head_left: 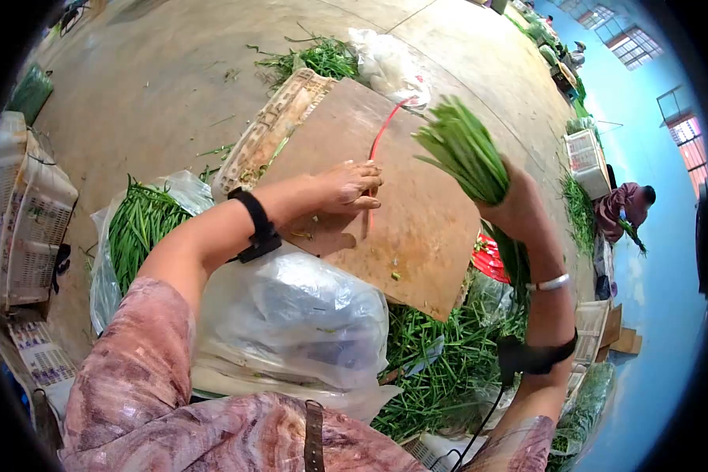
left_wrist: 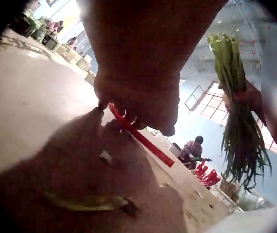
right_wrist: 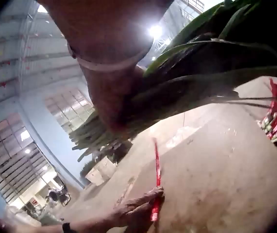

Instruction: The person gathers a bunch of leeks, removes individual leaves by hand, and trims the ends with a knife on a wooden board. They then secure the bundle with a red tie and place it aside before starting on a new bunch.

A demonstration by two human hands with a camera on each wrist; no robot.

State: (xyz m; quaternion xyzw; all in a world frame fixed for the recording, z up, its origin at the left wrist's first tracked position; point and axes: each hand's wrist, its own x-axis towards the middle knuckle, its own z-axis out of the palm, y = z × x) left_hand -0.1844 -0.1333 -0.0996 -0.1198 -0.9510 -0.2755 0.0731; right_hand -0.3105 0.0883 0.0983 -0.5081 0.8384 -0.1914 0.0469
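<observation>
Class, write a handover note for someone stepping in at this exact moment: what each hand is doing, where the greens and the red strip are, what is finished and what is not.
Left hand: pinches the near end of the red strip, which lies on the wooden board.
Right hand: grips a bunch of green stalks, raised above the board's right edge, cut ends up.
Done: one bunch gathered, strip picked out.
Left: the strip is not yet round the bunch. More loose greens lie below the board.
</observation>
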